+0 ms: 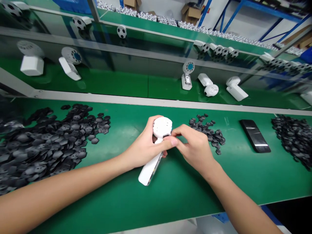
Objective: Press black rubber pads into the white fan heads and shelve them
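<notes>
My left hand [143, 146] grips a white plastic device [149, 171] with a round head and a long flat handle, its fingers wrapped behind the head. The fingertips of my right hand [195, 146] pinch the lower edge of the round head [162, 126]. Anything small between those fingertips is hidden. Black hexagonal patches lie in a small heap [207, 131] just beyond my right hand. A much larger heap [48, 143] spreads out to the left of my left hand.
A third heap of black patches [293, 139] and a black glossy slab [254, 136] lie on the green bench [175, 195] to the right. Behind a grey rail [156, 101], a shelf holds white units [69, 63]. Soccer-ball-patterned units [121, 31] stand farther back.
</notes>
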Available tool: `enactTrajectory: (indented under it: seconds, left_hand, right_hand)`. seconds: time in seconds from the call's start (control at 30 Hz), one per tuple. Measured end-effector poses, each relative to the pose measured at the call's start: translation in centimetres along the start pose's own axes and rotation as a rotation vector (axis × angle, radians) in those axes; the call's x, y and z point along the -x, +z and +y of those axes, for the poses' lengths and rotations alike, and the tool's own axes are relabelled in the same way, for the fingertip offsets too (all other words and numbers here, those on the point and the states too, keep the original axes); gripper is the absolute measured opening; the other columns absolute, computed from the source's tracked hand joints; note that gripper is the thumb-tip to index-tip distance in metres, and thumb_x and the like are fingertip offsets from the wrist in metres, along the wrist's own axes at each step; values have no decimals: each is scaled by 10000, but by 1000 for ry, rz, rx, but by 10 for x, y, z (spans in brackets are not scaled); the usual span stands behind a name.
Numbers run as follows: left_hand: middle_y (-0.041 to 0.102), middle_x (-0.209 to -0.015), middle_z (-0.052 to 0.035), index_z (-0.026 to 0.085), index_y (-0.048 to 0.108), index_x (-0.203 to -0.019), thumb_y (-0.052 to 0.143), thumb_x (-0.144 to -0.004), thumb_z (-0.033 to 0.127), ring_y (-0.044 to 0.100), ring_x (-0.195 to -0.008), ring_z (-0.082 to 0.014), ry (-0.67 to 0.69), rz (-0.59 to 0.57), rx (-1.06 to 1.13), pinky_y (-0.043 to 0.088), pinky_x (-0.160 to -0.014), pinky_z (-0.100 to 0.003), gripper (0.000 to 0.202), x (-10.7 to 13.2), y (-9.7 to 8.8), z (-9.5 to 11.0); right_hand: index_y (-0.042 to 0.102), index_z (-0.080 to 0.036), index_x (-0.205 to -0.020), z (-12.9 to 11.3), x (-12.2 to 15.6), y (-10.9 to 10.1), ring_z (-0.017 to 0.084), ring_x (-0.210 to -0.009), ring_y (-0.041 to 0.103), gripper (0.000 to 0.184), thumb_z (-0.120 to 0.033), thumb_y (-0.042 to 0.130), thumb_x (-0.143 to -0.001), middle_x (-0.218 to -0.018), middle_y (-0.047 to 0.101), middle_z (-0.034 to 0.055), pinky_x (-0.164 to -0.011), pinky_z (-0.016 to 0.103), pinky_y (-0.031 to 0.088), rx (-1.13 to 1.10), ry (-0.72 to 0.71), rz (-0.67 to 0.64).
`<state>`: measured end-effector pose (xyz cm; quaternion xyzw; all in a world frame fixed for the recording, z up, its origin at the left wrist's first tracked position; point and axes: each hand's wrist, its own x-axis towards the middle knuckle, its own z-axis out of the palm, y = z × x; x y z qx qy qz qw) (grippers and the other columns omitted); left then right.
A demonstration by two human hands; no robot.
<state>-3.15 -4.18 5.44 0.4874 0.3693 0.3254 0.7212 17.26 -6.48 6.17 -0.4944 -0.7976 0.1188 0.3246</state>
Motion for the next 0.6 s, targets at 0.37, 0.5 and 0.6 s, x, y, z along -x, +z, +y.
enactTrajectory:
  seconds: [0.37, 0.5, 0.6]
  left_hand:
    - [696, -1106, -63, 249, 575, -1303, 896, -792, 410, 765, -640, -223, 41, -19, -34, 646, -604, -358, 624, -11, -20, 19]
    - [697, -1108, -68, 248, 583, -1283, 894, -794, 413, 755, -601, -227, 24, -15, -34, 635, -554, -363, 603, -11, -21, 20]
    - [688, -1071, -45, 262, 566, -1266, 874, -826, 429, 748, -576, -224, -7, -41, -8, 623, -522, -355, 562, -11, -22, 18]
  right_hand:
    - [803, -292, -1090, 69, 1, -76, 243, -934, 732, 182, -344, 637, -1034, -1115, 783, 39, -771, 357, 562, 127, 312, -307]
    - [794, -267, -987, 74, 0, -66, 229, -882, 711, 126, -341, 694, -1005, -1015, 753, 38, -788, 364, 539, 190, 307, -331]
    - [779, -253, -958, 71, -2, -57, 243, -910, 708, 118, -371, 778, -951, -1013, 749, 30, -812, 378, 530, 242, 312, -344]
